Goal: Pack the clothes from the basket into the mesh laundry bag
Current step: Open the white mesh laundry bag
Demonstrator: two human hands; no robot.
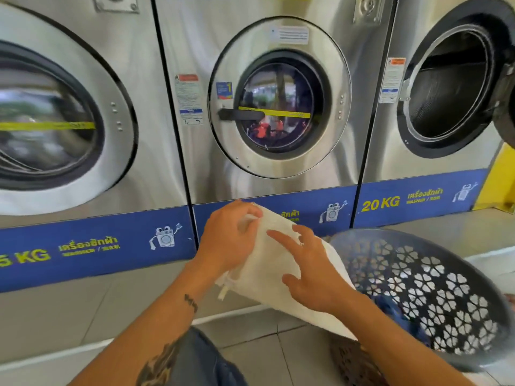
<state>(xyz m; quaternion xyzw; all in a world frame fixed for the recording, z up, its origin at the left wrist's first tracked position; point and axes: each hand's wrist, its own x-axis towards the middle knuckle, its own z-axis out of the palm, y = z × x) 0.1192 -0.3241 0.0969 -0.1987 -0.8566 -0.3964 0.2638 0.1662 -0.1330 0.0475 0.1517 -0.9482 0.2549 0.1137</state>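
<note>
A white mesh laundry bag hangs flat in front of me, over the floor by the washers. My left hand pinches its top left corner near the opening. My right hand lies on the bag's face with fingers spread. To the right stands a dark blue plastic basket with flower-shaped holes. Dark blue clothes show low inside it, partly hidden by my right forearm. The bag's lower edge drapes toward the basket rim.
Three steel front-load washers fill the wall ahead. The middle washer's door is shut with laundry inside. The right washer's door stands open, its drum dark. My knee in jeans sits low. Tiled floor lies left.
</note>
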